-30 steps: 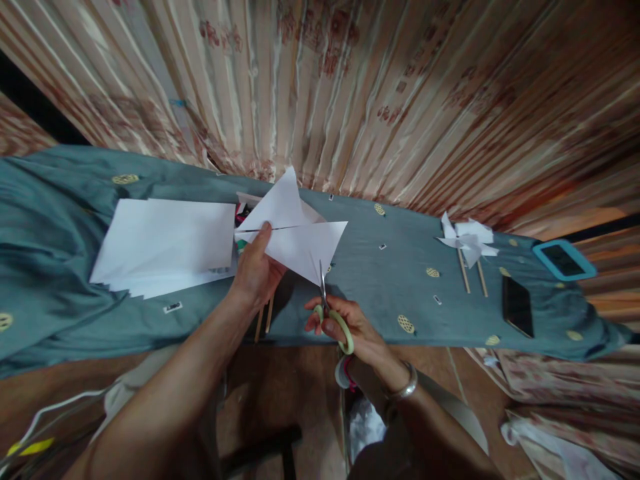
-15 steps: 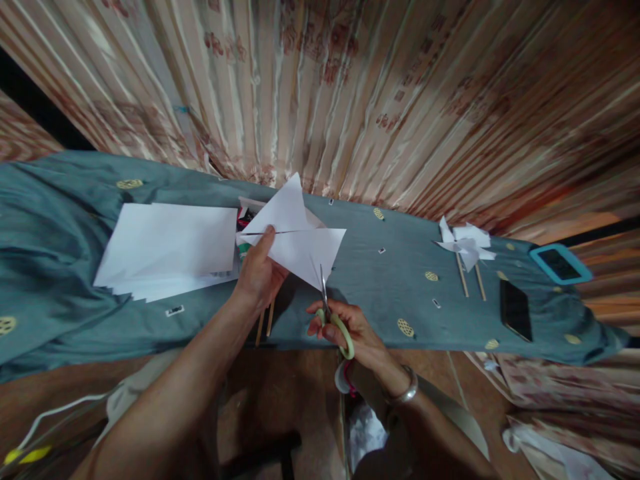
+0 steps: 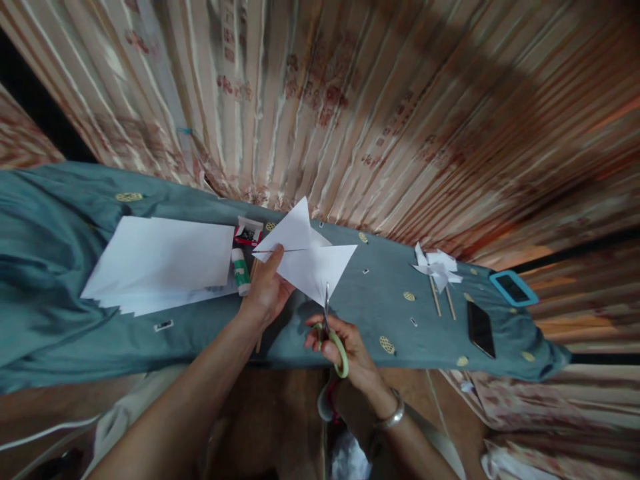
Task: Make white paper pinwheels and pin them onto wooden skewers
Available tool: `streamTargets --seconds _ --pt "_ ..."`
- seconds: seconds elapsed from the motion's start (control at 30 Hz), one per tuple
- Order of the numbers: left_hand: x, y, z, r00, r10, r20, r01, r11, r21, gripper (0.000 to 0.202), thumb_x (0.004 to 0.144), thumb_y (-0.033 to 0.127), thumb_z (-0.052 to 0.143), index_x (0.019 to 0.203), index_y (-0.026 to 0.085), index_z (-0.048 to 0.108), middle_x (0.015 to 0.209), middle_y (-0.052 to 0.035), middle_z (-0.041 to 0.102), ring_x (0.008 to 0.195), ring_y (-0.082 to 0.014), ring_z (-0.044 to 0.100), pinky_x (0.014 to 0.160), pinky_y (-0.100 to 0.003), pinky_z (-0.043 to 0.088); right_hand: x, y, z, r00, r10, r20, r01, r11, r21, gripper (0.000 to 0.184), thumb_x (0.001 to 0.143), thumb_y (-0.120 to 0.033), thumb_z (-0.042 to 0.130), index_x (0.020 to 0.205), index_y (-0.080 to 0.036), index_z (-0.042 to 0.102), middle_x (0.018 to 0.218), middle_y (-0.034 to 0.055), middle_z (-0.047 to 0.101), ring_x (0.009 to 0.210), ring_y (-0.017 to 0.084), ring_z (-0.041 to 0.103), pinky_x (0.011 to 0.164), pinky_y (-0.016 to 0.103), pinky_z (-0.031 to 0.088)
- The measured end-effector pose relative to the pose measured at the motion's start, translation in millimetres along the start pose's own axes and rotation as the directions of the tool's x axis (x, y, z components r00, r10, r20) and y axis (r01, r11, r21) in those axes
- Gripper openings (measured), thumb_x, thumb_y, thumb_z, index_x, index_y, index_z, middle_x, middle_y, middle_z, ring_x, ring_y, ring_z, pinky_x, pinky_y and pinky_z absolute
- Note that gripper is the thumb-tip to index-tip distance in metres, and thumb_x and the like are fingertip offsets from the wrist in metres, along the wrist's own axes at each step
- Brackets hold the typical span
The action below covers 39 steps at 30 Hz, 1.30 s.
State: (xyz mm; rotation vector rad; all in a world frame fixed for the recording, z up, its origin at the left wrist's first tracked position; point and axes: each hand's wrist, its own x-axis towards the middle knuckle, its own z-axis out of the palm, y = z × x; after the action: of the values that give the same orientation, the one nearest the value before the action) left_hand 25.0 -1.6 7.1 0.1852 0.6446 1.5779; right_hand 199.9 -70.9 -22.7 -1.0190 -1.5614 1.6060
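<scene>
- Left hand (image 3: 269,288): fingers pinching the slit white paper (image 3: 313,261) above the surface (image 3: 370,303).
- Right hand (image 3: 347,343): fingers gripping the green-handled scissors (image 3: 342,360), their blades at the paper's near corner.

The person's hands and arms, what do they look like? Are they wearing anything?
The left hand and right hand are bare, with no gloves. No sleeve shows on either forearm. A shiny, rounded, silver-coloured metal bangle circles the right wrist, while none shows on the left.
</scene>
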Motion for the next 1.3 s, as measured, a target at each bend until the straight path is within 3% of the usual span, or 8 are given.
streamTargets --seconds 0.2,0.5,0.93,1.3 --pt "0.1 -1.1 -0.5 1.0 -0.014 -0.001 0.013 1.0 -0.028 0.02 0.079 0.026 0.072 0.092 0.016 0.062 0.075 0.001 0.072 0.066 -0.0134 0.068 0.067 -0.023 0.058 -2.1 -2.8 -2.9 1.0 -0.013 -0.007 0.013 1.0 -0.002 0.053 0.075 -0.061 0.071 0.108 -0.021 0.064 0.079 0.0024 0.068 0.068 0.014 0.059 0.064 0.027 0.046" --pt "-2.8 1.5 1.9 0.999 -0.048 -0.003 0.048 0.999 -0.002 0.02 0.08 0.028 0.07 0.094 0.016 0.061 0.086 -0.0053 0.074 0.095 -0.0238 0.071 0.082 -0.033 0.06 -2.3 -2.7 -0.4 1.0 0.014 -0.011 -0.014 0.999 -0.047 0.053 0.074 -0.064 0.071 0.105 -0.021 0.066 0.074 0.0023 0.067 0.065 0.015 0.058 0.063 0.028 0.046" --pt "-2.2 1.7 1.7 1.0 -0.003 -0.022 0.003 1.0 -0.016 0.014 0.084 0.025 0.065 0.096 0.017 0.062 0.092 -0.0057 0.075 0.098 -0.0228 0.071 0.084 -0.033 0.059 -3.9 -2.7 -0.8 0.997 0.058 -0.047 -0.063 0.993 -0.104 0.052 0.074 -0.065 0.07 0.102 -0.021 0.069 0.07 0.0007 0.064 0.061 0.013 0.054 0.061 0.027 0.045" --pt "-1.1 3.0 1.5 1.0 0.003 -0.009 -0.002 1.0 0.004 0.015 0.085 0.026 0.064 0.096 0.017 0.061 0.092 -0.0047 0.074 0.092 -0.02 0.071 0.082 -0.031 0.058 -1.7 1.8 1.4 0.986 0.13 -0.104 -0.13 0.992 0.005 0.053 0.064 -0.062 0.079 0.095 -0.02 0.07 0.064 -0.0015 0.063 0.054 0.011 0.051 0.055 0.025 0.041"
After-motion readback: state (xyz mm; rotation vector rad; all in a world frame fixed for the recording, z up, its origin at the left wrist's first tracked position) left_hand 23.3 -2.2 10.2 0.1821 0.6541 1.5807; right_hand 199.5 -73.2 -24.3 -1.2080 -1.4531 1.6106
